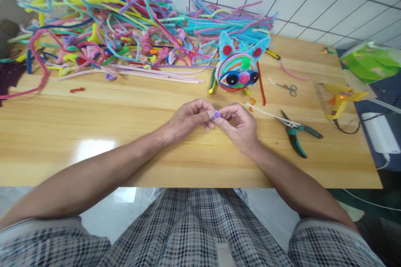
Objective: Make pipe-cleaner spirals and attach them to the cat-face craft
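"Purple chenille coil [216, 115]: where is it located?"

"It is held over the bench [156, 162], between the two hands, on the near side of the animal-shaped chenille head [233, 71]."

"How are the fingers set?"

"One side is pinched between the thumb and fingers of the left hand [193, 116]; the other side is pinched likewise by the right hand [238, 127]. Fine winding detail cannot be told."

"What handling is to be expected?"

"It is judged light, soft and slightly springy, with little tendency to slip. If squeezed hard, it could be flattened; if pulled, unwound. It is best gripped by the outer rim, with thumb and forefinger opposed."

"What is placed nearby?"

"To the right, green-handled pliers [293, 132] are laid open, with a yellow hot-glue gun [341, 98] beyond."
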